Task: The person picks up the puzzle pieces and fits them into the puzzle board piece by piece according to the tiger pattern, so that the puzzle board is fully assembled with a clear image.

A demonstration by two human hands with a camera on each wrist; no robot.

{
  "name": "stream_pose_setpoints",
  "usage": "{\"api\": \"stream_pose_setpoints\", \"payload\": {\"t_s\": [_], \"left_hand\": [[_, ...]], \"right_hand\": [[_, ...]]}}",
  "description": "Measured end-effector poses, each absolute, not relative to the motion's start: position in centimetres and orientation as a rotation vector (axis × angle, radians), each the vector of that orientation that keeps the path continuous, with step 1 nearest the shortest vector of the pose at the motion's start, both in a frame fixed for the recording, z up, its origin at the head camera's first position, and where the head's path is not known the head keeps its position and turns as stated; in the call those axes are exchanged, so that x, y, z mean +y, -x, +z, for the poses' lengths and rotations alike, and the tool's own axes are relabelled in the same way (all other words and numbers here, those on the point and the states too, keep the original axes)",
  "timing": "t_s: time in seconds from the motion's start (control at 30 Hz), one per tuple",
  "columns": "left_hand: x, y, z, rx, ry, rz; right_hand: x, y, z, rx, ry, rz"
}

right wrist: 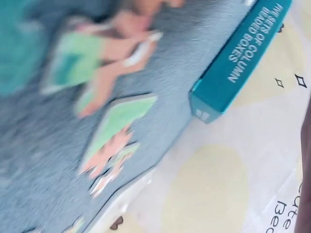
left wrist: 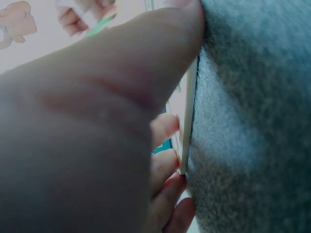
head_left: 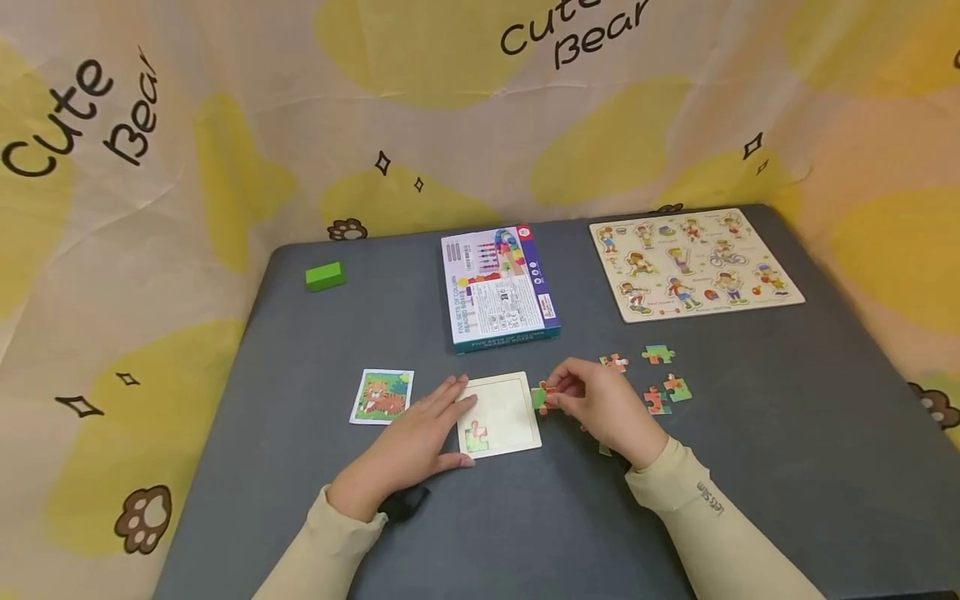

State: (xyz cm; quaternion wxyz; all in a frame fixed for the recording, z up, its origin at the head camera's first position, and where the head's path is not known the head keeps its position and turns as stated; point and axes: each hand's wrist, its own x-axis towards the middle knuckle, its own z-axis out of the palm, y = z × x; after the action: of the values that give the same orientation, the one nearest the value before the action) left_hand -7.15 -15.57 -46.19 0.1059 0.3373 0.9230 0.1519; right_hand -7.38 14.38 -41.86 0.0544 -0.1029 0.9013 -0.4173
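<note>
My left hand [head_left: 420, 433] lies along the left side of a pale square puzzle tray [head_left: 502, 408], fingers extended over its edge and thumb by the lower edge. One green-and-orange picture patch [head_left: 476, 437] shows in the tray's lower left corner. Just right of the tray, my right hand [head_left: 603, 404] pinches a green-and-red jigsaw piece [head_left: 540, 397] between thumb and fingers. Beyond that hand lie several loose jigsaw pieces [head_left: 658, 354]; some are partly hidden under it. In the right wrist view, jigsaw pieces [right wrist: 119, 119] look blurred.
A tiger picture card [head_left: 382, 396] lies left of the tray. Behind stand a boxed toy set [head_left: 498, 287] and, at back right, a wooden board with child figures [head_left: 693, 267]. A green block [head_left: 325, 277] sits at back left on the grey table [head_left: 315, 517].
</note>
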Motion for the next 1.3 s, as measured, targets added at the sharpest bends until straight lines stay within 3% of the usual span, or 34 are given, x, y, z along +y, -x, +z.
{"api": "stream_pose_setpoints", "payload": {"t_s": [0.23,0.6,0.97,1.3], "left_hand": [[-15.3,7.4,-45.9,2.702,-0.969,0.44],[-15.6,7.5,-45.8,2.704,-0.954,0.443],[-15.6,7.3,-45.9,2.696,-0.947,0.443],[-15.6,7.3,-45.7,2.697,-0.979,0.465]], "right_hand": [[14.0,8.1,-40.9,2.674,0.297,-1.415],[12.0,8.5,-40.4,2.671,0.525,-1.412],[10.8,9.0,-40.2,2.448,0.457,-1.599],[10.4,9.3,-40.4,2.511,0.502,-1.496]]}}
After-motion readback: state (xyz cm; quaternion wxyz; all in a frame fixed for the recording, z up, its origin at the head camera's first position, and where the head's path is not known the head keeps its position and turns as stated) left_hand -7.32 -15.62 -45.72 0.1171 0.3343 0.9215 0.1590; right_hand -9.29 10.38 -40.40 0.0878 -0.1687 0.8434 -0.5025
